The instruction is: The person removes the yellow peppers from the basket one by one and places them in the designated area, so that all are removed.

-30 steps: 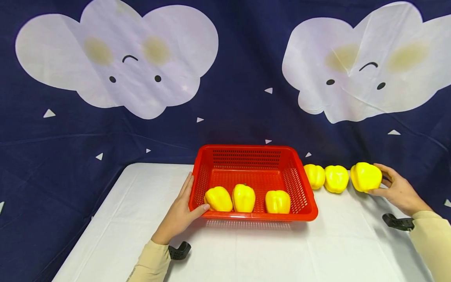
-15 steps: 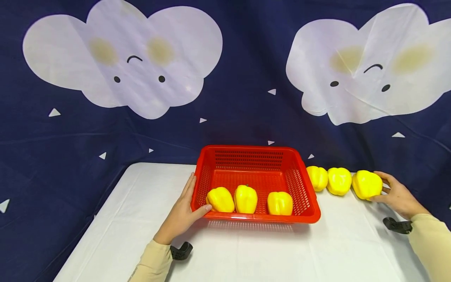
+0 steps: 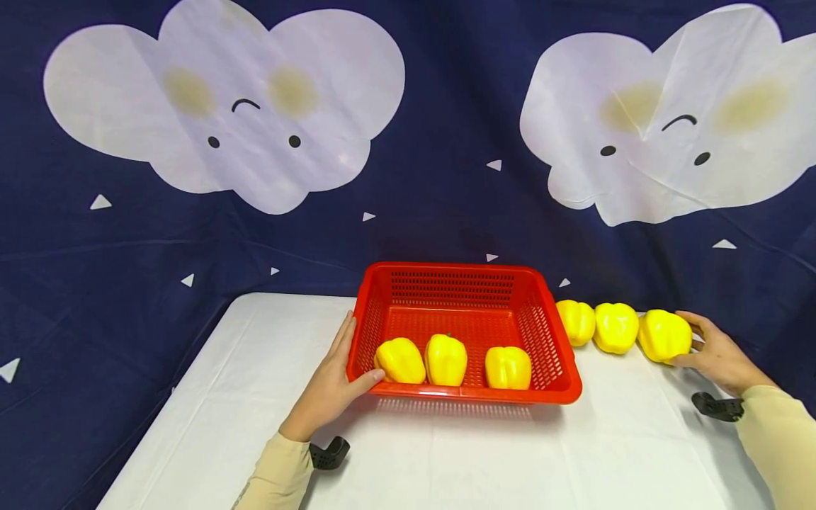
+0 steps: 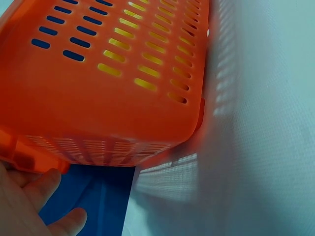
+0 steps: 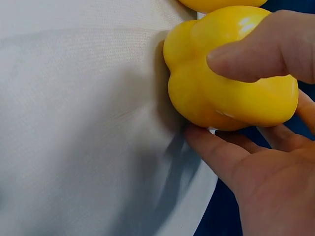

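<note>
My left hand [image 3: 326, 388] holds the near left corner of a red plastic basket [image 3: 459, 392]. Its thumb lies over the front rim, and the other fingers run along the outer left side. Inside the basket, along its near wall, sit three yellow bell peppers [image 3: 399, 361], [image 3: 445, 360], [image 3: 508, 367]. On the table to the right of the basket, my right hand [image 3: 723, 358] grips another yellow bell pepper [image 3: 665, 335] between thumb and fingers. That pepper is the rightmost in a row with two more yellow bell peppers [image 3: 615, 328], [image 3: 576, 323].
A white cloth covers the table [image 3: 446, 460]. Behind its far edge hangs a dark blue backdrop [image 3: 446, 177] printed with clouds and small triangles. The basket's right wall stands close to the row's leftmost pepper. A black wrist device [image 3: 717, 407] is on the right wrist.
My right hand has lowered the pepper to the table beside the other two, closing the gap in the row. My left hand stays on the basket; the view has shifted slightly.
</note>
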{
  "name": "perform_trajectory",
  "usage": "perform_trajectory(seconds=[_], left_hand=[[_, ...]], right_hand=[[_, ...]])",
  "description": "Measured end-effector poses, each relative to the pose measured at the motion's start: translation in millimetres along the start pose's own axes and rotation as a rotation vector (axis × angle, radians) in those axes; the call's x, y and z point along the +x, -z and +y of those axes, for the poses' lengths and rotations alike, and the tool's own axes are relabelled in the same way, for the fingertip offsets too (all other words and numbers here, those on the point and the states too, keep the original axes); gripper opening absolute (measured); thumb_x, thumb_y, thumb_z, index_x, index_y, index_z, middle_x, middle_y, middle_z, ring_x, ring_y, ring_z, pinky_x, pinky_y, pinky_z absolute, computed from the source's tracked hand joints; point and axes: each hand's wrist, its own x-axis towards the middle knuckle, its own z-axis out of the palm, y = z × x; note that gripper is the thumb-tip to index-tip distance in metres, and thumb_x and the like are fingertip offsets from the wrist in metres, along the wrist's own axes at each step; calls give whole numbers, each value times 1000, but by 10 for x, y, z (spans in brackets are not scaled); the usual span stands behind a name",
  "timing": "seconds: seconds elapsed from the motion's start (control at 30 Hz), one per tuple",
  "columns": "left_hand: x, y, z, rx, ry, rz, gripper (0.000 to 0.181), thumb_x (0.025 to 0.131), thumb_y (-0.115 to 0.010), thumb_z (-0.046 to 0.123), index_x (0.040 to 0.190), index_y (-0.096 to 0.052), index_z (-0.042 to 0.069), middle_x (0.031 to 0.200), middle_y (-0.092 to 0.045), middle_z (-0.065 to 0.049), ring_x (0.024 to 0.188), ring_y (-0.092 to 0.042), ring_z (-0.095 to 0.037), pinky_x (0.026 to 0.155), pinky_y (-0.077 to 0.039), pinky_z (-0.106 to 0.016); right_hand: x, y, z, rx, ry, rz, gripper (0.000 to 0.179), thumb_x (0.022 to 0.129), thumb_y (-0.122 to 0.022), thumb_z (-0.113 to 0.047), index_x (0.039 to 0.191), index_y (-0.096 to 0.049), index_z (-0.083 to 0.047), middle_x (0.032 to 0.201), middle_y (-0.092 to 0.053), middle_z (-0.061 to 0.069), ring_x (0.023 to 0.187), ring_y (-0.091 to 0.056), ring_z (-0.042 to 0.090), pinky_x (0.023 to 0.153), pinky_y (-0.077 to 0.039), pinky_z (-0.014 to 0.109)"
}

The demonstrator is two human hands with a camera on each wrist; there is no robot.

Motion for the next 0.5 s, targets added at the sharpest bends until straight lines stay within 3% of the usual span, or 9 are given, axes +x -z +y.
perform_trajectory(seconds=[0.13,0.2,0.3,0.5], left_hand=[[0,0,-2,7,0,-1,100,90,-73,42,162,-13,11,169,-5,1,151,-21,-30,116,-26,-58],[-1,1,-1,6,-4,1,99,90,-73,42,162,-13,10,169,-5,-1,151,-21,-31,115,-26,-58],[-5,3,2,8,-6,2,99,90,-72,43,162,-13,10,169,-6,-1,151,-22,-32,115,-26,-59],[-8,5,17,8,0,-2,99,90,-72,42,162,-13,10,169,-5,-1,151,-22,-32,115,-26,-58]], right_hand=[[1,9,-13,-21,-12,-3,104,80,-74,3,151,0,17,148,-7,48,129,-21,72,82,-55,21],[1,13,-23,-33,-22,-10,103,80,-73,3,151,1,16,148,-7,49,129,-21,72,96,-53,45],[-1,13,-34,-51,-40,-15,104,80,-72,2,151,3,16,147,-8,50,127,-22,72,97,-36,72],[-12,16,-23,-41,-45,-28,105,81,-70,5,152,7,14,148,-5,51,129,-19,72,98,-27,76]])
